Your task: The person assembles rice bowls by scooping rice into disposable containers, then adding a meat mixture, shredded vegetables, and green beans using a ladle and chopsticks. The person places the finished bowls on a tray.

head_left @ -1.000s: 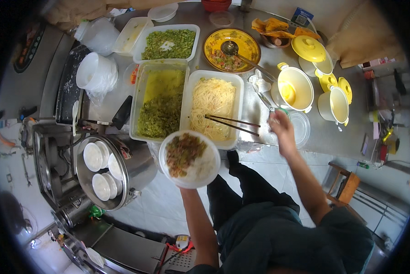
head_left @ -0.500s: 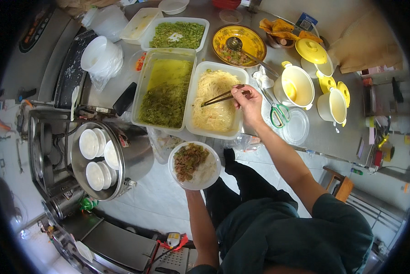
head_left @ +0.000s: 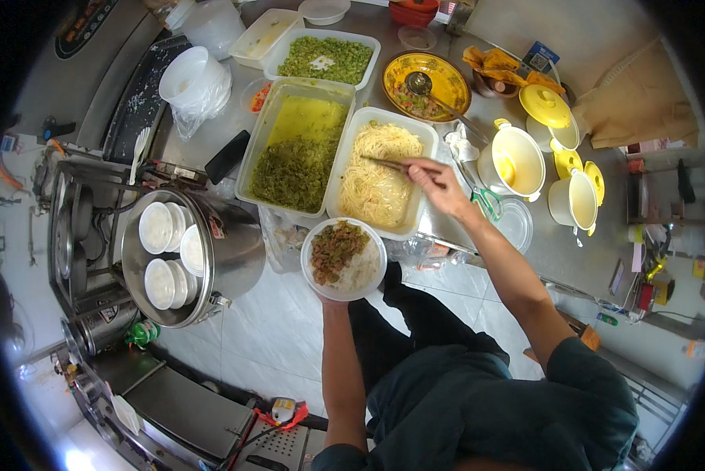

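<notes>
Table (head_left: 572,259) spans approx 10–3 o'clock in view. White tub (head_left: 403,233) on it at 12–1, w/ pale yellow shreds (head_left: 377,195). White bowl (head_left: 360,296) w/ rice & topping, tub's 7 o'clock. R hand (head_left: 440,187) at tub's 3–4, fingers narrow, pinching dk chopsticks (head_left: 388,163), which point 10 o'clock. L hand (head_left: 336,303) holds bowl from 6 o'clock, underneath; finger spread hidden, can't tell.

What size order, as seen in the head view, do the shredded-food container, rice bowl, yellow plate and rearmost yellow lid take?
1. Shredded-food container
2. Rice bowl and yellow plate: too alike to rank; the held bowl is probably nearer the camera
3. Rearmost yellow lid
</notes>
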{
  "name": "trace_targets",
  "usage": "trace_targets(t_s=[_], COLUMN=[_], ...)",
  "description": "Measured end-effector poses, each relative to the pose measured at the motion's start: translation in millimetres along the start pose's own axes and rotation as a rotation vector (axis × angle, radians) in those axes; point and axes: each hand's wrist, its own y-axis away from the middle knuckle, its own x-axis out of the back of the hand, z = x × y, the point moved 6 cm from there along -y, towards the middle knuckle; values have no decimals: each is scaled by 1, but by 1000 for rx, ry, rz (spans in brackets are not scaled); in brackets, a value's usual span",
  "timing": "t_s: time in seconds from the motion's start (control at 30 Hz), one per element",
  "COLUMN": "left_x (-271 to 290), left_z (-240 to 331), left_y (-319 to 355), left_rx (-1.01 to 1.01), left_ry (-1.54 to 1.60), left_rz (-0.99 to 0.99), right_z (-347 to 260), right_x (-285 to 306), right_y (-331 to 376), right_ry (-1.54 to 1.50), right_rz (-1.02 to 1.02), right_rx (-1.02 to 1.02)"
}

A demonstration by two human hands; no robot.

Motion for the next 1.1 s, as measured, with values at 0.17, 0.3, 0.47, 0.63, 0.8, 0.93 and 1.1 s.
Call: trace_targets(t_s=[0.17,0.3,0.47,0.63,0.8,0.93,1.1], left_x=[1,-1,6,-3,-27,-42,-73], left_z=[-3,-4,-1,12,22,19,1], left_y=[-2,-1,6,11,6,5,1], left_rx=[4,12,-23,-103,-152,-179,-207], left_ry=[3,49,78,-6,-23,0,53], left_rz=[49,-11,41,52,14,58,-52], right_z=[14,15,46,68,78,72,28], right_x=[-4,18,-14,-33,-24,0,33], right_y=[38,69,71,58,57,68,77], right_ry=[-241,-322,-529,-615,-813,-813,-827], right_rz=[17,168,257,467,592,653,615], right_rx=[-179,-208,-304,-263,-335,-333,-205])
